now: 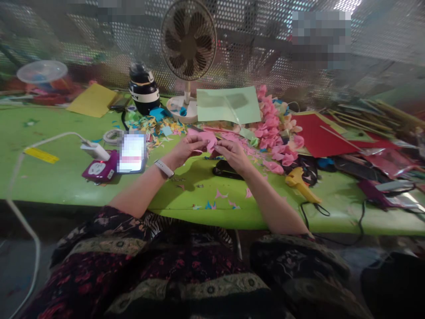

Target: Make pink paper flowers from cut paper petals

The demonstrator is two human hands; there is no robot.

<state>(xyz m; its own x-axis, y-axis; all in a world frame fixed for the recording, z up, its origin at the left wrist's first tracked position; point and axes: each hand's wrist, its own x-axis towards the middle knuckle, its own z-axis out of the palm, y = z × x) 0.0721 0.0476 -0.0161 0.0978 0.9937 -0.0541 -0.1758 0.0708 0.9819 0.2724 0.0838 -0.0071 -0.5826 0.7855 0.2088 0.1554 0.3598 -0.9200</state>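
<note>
Both my hands meet above the green table and pinch one piece of pink paper between them. My left hand, with a white watch on its wrist, grips the paper's left side with closed fingers. My right hand holds the right side, fingers curled. A black stapler-like tool lies on the table just under my right hand. Finished pink paper flowers are heaped to the right of my hands.
A small fan stands at the back, a pale green sheet leaning beside it. A phone and a purple socket lie left. A yellow glue gun, red paper and paper scraps lie right.
</note>
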